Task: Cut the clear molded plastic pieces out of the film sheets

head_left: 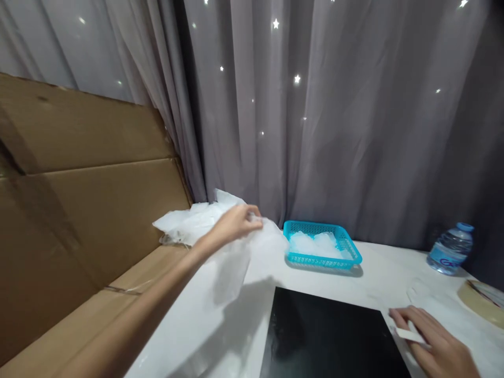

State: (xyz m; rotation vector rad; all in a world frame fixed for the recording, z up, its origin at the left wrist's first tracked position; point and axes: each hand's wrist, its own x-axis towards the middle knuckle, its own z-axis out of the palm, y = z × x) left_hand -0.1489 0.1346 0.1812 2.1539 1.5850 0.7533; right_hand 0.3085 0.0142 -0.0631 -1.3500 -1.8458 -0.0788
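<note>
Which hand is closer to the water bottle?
Right. The right hand is on the near side of the water bottle, beside the black panel; the left hand is far off to the left, past the blue basket.

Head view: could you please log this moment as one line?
left hand: holds translucent white sheet | right hand: holds white strip, near black panel

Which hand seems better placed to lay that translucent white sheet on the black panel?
Probably the left hand: it's holding the translucent white sheet. The right hand, beside the black panel, holds a white strip.
</note>
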